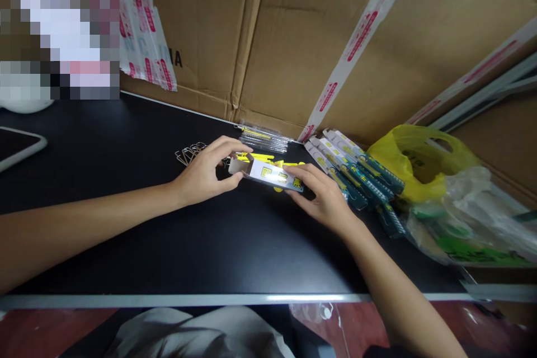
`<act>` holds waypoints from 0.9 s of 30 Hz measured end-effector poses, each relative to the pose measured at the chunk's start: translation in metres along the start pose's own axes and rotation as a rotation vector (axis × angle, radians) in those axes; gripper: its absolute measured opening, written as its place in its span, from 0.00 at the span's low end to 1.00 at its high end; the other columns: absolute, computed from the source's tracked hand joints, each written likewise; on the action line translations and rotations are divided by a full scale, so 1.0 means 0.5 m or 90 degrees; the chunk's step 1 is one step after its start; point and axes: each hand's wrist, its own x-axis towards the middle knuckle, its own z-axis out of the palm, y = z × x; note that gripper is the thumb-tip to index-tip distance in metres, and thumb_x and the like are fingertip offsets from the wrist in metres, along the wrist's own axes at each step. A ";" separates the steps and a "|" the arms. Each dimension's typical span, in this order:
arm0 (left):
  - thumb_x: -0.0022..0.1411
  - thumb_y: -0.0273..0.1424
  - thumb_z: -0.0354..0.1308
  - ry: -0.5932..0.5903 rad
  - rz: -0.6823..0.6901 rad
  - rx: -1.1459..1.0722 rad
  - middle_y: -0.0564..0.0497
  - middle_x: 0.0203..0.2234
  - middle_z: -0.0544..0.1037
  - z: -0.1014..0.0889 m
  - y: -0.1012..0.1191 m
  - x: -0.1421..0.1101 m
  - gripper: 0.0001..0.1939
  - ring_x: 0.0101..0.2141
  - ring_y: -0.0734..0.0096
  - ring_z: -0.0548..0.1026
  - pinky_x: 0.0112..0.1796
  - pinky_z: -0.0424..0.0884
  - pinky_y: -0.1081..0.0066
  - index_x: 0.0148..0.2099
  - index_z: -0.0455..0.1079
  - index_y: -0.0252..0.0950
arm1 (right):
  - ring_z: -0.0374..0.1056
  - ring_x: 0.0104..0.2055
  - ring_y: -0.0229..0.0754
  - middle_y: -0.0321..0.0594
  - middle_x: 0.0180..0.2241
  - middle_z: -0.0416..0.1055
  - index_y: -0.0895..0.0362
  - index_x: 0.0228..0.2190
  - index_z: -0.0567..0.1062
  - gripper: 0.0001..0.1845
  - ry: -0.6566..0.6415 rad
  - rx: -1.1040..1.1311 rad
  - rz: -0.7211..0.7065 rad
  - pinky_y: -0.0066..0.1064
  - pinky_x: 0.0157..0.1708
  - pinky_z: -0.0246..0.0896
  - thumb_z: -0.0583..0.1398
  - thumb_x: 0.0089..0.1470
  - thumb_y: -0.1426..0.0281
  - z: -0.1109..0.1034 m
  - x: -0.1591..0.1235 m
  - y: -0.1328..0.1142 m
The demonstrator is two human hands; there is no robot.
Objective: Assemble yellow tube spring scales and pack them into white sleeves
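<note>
Steadying 1 printed carton [272,174], probably for good control from both sides, the left hand [201,173] pinches its open flap [237,166] between fingertips while the right hand [325,196] grasps the opposite end [297,184].

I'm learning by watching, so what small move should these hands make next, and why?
I'd probably tip up the open end of the small box slightly to look inside: the right hand grips the far end, the left hand is at the open flap, and the contents don't show from here.
</note>
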 end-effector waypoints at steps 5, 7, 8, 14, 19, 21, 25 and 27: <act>0.58 0.27 0.57 -0.011 -0.003 -0.041 0.46 0.46 0.72 0.002 -0.001 0.001 0.13 0.46 0.64 0.71 0.39 0.68 0.68 0.47 0.66 0.37 | 0.70 0.51 0.49 0.49 0.50 0.72 0.53 0.56 0.66 0.24 -0.016 0.007 -0.011 0.42 0.48 0.69 0.59 0.59 0.71 0.000 0.000 -0.003; 0.59 0.27 0.57 -0.020 0.001 -0.072 0.46 0.47 0.72 0.004 -0.002 0.001 0.11 0.47 0.64 0.71 0.40 0.68 0.68 0.45 0.65 0.37 | 0.70 0.51 0.49 0.49 0.50 0.72 0.53 0.57 0.66 0.24 -0.020 0.006 -0.013 0.42 0.49 0.69 0.59 0.58 0.71 0.001 0.000 -0.003; 0.59 0.27 0.57 -0.026 0.004 -0.087 0.46 0.46 0.72 0.005 -0.003 0.001 0.10 0.48 0.64 0.71 0.41 0.68 0.68 0.44 0.64 0.37 | 0.70 0.51 0.49 0.49 0.50 0.72 0.53 0.57 0.66 0.24 -0.022 0.005 -0.014 0.42 0.49 0.69 0.59 0.58 0.71 0.001 0.000 -0.003; 0.61 0.27 0.54 -0.082 0.030 -0.119 0.46 0.45 0.72 0.004 -0.007 0.002 0.03 0.47 0.64 0.71 0.47 0.67 0.64 0.39 0.64 0.37 | 0.70 0.51 0.48 0.48 0.50 0.72 0.53 0.56 0.66 0.23 -0.032 0.002 -0.019 0.41 0.49 0.69 0.59 0.59 0.72 0.001 0.000 -0.003; 0.63 0.29 0.53 -0.120 0.014 -0.106 0.47 0.45 0.72 0.002 -0.010 0.003 0.05 0.45 0.66 0.71 0.46 0.67 0.65 0.41 0.68 0.37 | 0.70 0.52 0.48 0.48 0.51 0.71 0.53 0.57 0.65 0.24 -0.034 0.003 -0.021 0.41 0.50 0.68 0.59 0.59 0.72 0.001 -0.001 -0.002; 0.63 0.31 0.54 -0.125 -0.034 -0.128 0.49 0.41 0.73 0.004 -0.012 0.002 0.05 0.39 0.69 0.72 0.40 0.69 0.68 0.42 0.68 0.37 | 0.70 0.51 0.49 0.48 0.51 0.71 0.52 0.57 0.65 0.24 -0.034 0.002 -0.017 0.41 0.49 0.69 0.59 0.59 0.71 0.000 -0.001 -0.002; 0.64 0.35 0.55 -0.168 -0.158 -0.237 0.54 0.28 0.71 0.008 -0.013 0.000 0.07 0.26 0.75 0.70 0.25 0.67 0.76 0.42 0.65 0.38 | 0.70 0.50 0.49 0.49 0.50 0.72 0.54 0.57 0.66 0.24 -0.027 -0.009 -0.018 0.42 0.47 0.70 0.59 0.59 0.71 -0.001 -0.001 -0.001; 0.63 0.35 0.56 -0.172 -0.186 -0.271 0.57 0.23 0.68 0.011 -0.012 0.000 0.07 0.22 0.77 0.68 0.21 0.66 0.78 0.42 0.65 0.38 | 0.70 0.51 0.50 0.49 0.50 0.72 0.53 0.57 0.65 0.24 -0.025 -0.010 -0.023 0.42 0.48 0.70 0.58 0.59 0.71 0.000 -0.001 0.000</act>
